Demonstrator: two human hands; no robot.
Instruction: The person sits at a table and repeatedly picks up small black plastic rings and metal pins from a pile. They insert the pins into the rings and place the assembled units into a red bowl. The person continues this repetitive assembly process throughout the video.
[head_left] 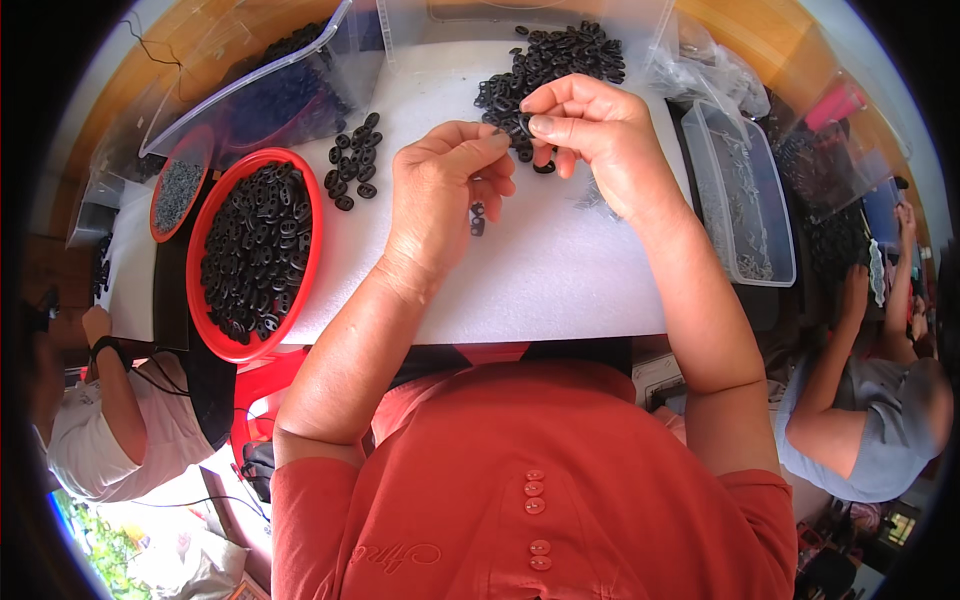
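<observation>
Nearest is a red shirt [480, 460], cut off below, five buttons [535, 489] showing. Above the white work surface [560, 285], the right hand [595, 125] pinches one black oval piece [525, 124], partly hidden by its fingertips. The left hand [440, 170] is narrowed, thumb against fingers; whether it grips anything I cannot tell. One black heap [560, 60] lies beyond, and one red bowl [238, 352] holds similar pieces (too overlapped to count). One clear tray [720, 205] stands right.
</observation>
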